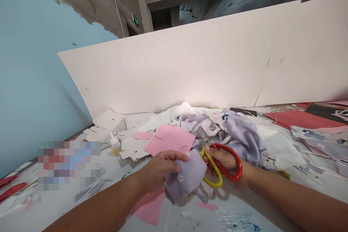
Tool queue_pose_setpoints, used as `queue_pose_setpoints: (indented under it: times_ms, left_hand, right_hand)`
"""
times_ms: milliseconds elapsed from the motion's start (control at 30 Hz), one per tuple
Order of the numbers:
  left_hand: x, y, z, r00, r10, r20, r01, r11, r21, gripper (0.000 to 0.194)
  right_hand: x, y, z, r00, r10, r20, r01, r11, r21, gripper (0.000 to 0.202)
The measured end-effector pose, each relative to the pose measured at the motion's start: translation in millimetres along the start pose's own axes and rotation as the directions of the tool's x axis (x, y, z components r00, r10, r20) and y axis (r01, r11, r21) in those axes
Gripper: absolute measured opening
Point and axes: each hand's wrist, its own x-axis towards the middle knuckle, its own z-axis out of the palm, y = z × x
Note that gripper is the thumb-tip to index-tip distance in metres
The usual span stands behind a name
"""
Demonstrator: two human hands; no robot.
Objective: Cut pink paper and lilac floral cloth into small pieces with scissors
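My left hand point(159, 169) pinches a lavender fabric piece point(187, 178) printed with small white flowers, thumb and forefinger at its upper left edge. In my right hand point(227, 159) is a pair of scissors point(205, 137) with one red and one yellow handle. Its blades point up and away, above the fabric piece and apart from it. Some fingers of this hand are hidden behind the handles, close to the fabric's right edge. Just beyond my left hand lies a pink sheet point(171, 139); another pink piece point(149, 208) lies under the held fabric.
Crumpled lavender printed cloth point(241, 130) and white cloth point(282, 148) are heaped behind the scissors. A small glue bottle point(114, 140) stands among white paper scraps point(108, 120) at left. Red sheets point(288, 117) lie at right. A white panel point(206, 65) closes off the table's back.
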Motion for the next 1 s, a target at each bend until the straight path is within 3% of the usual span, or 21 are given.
queue_pose_setpoints:
  times_ms: [67,267,400,533,633,800,1000]
  left_hand:
    - [0.2,-7.2,-2.2,0.999,0.039,-0.001,-0.039,0.999,0.016,0.027]
    - [7.9,-18.9,-6.8,0.987,0.162,-0.008,-0.161,0.985,0.069,0.041]
    - [11.8,-19.5,-11.6,0.975,0.191,-0.112,-0.181,0.979,0.092,0.046]
    - [12.9,-19.3,-15.0,0.955,0.166,-0.246,-0.171,0.985,0.004,0.047]
    - [13.4,-17.2,-15.7,0.944,0.137,-0.302,-0.153,0.988,-0.029,0.047]
    - [17.3,-16.0,-18.2,0.933,0.127,-0.338,-0.157,0.986,-0.062,0.049]
    - [19.5,-20.4,-21.3,0.944,0.197,-0.265,-0.231,0.967,-0.104,0.037]
  right_hand:
    - [-3.4,1.2,3.0,0.999,-0.035,0.010,0.035,0.999,0.023,0.031]
    - [-12.0,3.3,13.2,0.988,-0.082,0.131,0.072,0.994,0.080,0.014]
    - [-7.5,7.5,9.8,0.994,-0.106,0.034,0.103,0.992,0.071,0.011]
    - [-3.3,7.3,4.2,0.990,-0.102,-0.096,0.105,0.994,0.024,0.011]
    - [-3.3,4.7,3.3,0.989,-0.089,-0.117,0.091,0.996,0.008,0.010]
    - [-1.7,5.9,1.7,0.986,-0.084,-0.142,0.082,0.996,-0.016,0.011]
    - [3.4,8.6,5.6,0.983,-0.021,-0.181,0.024,1.000,0.014,0.022]
